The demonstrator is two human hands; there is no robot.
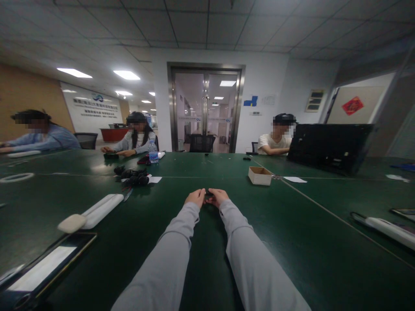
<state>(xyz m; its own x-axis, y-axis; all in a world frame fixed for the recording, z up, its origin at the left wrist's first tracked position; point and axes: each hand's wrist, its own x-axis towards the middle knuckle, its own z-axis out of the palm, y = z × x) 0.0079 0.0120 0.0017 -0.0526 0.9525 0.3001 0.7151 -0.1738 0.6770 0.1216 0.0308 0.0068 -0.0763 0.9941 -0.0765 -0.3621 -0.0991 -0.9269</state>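
Both of my arms reach out in grey sleeves over the green table [136, 242]. The fingers of my left hand [195, 198] are closed at the left side of a small dark object [208, 193]. From the right side my right hand [220, 197] grips the same object, its fingers bent round it. Most of the object is hidden by the fingers, so its kind cannot be made out. It is held low, close to the tabletop.
An open cardboard box [260, 177] stands ahead to the right, near a black monitor [329, 147]. Ahead to the left are black cables [132, 175] and a water bottle [153, 152]. A white device [103, 210] and a phone [48, 268] lie left. Several people sit across the table.
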